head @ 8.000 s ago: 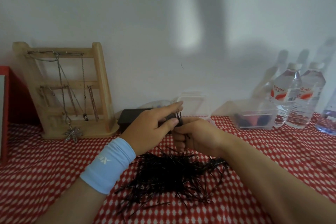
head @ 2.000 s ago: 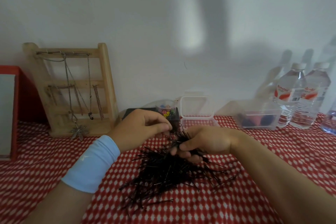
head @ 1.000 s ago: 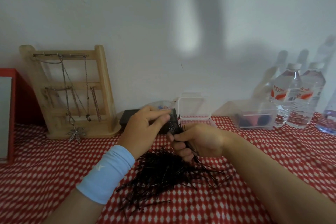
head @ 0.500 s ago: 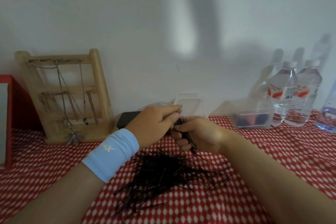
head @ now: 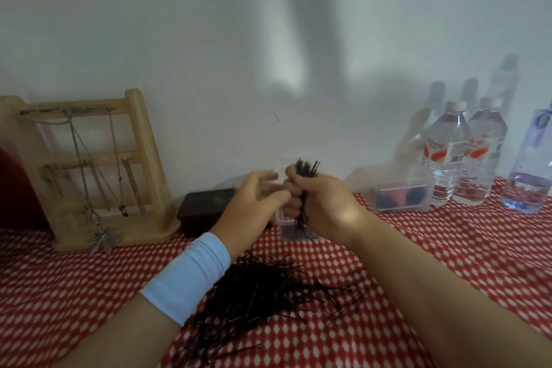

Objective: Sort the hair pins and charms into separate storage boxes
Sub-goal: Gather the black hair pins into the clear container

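The pins are light, stiff, slick wires that slip apart easily, so a bunch needs a full squeeze round its middle. The right hand (head: pixel 325 203) grips 1 such bunch (head: pixel 306 169) upright above the clear box (head: pixel 291 232), beyond the pile (head: pixel 263 293) on the cloth (head: pixel 89 293). The left hand (head: pixel 254 206) sits just left of it, fingers loosely parted and holding nothing. 0.5 s ago its fingers lay on the bunch, which sat lower.
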Available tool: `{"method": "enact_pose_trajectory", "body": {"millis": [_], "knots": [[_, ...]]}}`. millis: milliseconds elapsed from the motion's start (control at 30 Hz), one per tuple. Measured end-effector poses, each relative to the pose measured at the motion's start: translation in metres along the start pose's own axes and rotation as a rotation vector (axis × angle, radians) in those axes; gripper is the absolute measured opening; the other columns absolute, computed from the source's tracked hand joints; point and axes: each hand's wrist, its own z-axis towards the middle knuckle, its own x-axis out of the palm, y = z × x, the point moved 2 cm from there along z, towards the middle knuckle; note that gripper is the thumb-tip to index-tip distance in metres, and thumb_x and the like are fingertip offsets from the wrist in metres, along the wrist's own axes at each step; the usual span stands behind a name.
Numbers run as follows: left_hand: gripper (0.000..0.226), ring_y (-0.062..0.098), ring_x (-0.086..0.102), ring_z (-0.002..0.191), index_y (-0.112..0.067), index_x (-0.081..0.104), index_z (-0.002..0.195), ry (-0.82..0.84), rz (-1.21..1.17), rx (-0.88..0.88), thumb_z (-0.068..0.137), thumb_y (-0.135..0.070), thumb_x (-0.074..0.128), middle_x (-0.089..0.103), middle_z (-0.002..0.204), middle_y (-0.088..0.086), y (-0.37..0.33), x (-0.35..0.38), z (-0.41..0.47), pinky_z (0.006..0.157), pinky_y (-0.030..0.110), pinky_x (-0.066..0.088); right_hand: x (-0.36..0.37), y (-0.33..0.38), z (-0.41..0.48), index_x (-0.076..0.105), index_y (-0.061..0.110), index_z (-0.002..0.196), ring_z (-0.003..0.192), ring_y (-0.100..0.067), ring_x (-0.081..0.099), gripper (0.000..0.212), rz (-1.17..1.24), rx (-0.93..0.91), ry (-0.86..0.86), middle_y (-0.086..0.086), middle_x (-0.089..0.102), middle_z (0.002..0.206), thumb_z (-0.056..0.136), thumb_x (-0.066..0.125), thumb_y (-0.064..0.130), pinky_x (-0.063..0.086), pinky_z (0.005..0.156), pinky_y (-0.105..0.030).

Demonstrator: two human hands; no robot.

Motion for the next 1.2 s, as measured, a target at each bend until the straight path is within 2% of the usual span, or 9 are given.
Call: {"method": "enact_pose_trajectory", "body": {"millis": [67,133,233,433,700,833,900,1000,1200], "knots": [[0.060,0.016,0.068,0.104,-0.021,0.054,0.125,0.153,-0.103,-0.154,0.072,-0.035,0.078,0.069,0.117,0.002,0.006,0.011,-0.005,0.097,0.044,0.052,-0.001,0.005,0.002,0.048,0.014,0.088,0.058,-0.014,0.032,0.024,0.108,-0.118,-0.046,0.001,0.034,0.068,0.102,0.031,0.004,0.031,0.054,-0.026],[0.041,0.021,0.071,0.100,-0.017,0.061,0.118,0.283,-0.094,-0.197,0.081,-0.024,0.077,0.073,0.109,0.007,0.008,0.020,-0.011,0.093,0.040,0.055,-0.003,0.007,0.005,0.048,0.014,0.089,0.058,-0.014,0.034,0.024,0.163,-0.191,-0.050,0.001,0.035,0.068,0.102,0.031,0.003,0.035,0.053,-0.025],[0.019,0.020,0.072,0.082,-0.006,0.067,0.111,0.296,-0.156,-0.235,0.093,-0.012,0.064,0.076,0.096,0.010,0.009,0.022,-0.012,0.078,0.029,0.059,-0.005,0.006,0.007,0.048,0.014,0.092,0.059,-0.014,0.040,0.022,0.132,-0.231,-0.042,0.002,0.039,0.068,0.103,0.032,0.003,0.040,0.059,-0.027],[0.014,0.011,0.060,0.060,-0.007,0.074,0.096,0.356,-0.080,-0.327,0.095,-0.013,0.061,0.072,0.078,0.003,0.020,0.004,-0.011,0.063,0.023,0.053,-0.014,0.014,0.007,0.049,0.015,0.093,0.058,-0.015,0.043,0.022,0.138,-0.215,-0.130,0.001,0.041,0.067,0.105,0.033,0.006,0.044,0.063,-0.032],[0.021,-0.002,0.058,0.061,-0.023,0.078,0.101,0.517,0.699,-0.182,0.087,-0.037,0.070,0.073,0.090,-0.015,0.022,-0.017,-0.009,0.064,0.012,0.047,-0.028,0.014,0.011,0.050,0.015,0.091,0.055,-0.014,0.035,0.025,0.076,-0.137,-0.234,0.001,0.039,0.067,0.106,0.032,0.005,0.035,0.050,-0.026],[0.033,-0.006,0.060,0.085,-0.029,0.070,0.120,0.489,0.797,-0.042,0.089,-0.038,0.067,0.069,0.110,-0.017,0.010,-0.019,0.001,0.074,0.012,0.048,-0.029,0.024,0.009,0.054,0.014,0.095,0.058,-0.015,0.038,0.023,-0.402,-0.146,-0.251,0.002,0.043,0.067,0.103,0.037,0.000,0.036,0.053,-0.026],[0.022,-0.007,0.059,0.078,-0.030,0.072,0.113,0.336,0.752,0.051,0.094,-0.031,0.060,0.068,0.104,-0.019,0.002,-0.024,0.012,0.084,0.020,0.049,-0.026,0.032,0.012,0.057,0.015,0.100,0.061,-0.014,0.045,0.021,-0.945,-0.121,-0.269,0.003,0.053,0.072,0.103,0.040,0.005,0.038,0.054,-0.023],[0.023,-0.006,0.053,0.065,-0.029,0.071,0.104,0.035,0.622,0.114,0.097,-0.019,0.052,0.067,0.094,-0.014,-0.006,-0.031,0.030,0.077,0.020,0.044,-0.027,0.031,0.030,0.062,0.020,0.110,0.088,-0.015,0.057,0.020,-1.625,0.008,-0.110,0.003,0.064,0.103,0.105,0.044,0.015,0.042,0.074,-0.024],[0.027,0.004,0.061,0.090,-0.022,0.063,0.117,0.052,0.603,0.184,0.100,-0.012,0.044,0.066,0.103,-0.006,0.003,-0.015,0.038,0.090,0.021,0.046,-0.030,0.015,0.050,0.061,0.020,0.133,0.108,-0.021,0.063,0.032,-1.952,0.282,0.162,-0.001,0.066,0.125,0.101,0.055,0.024,0.049,0.099,-0.035]]}}
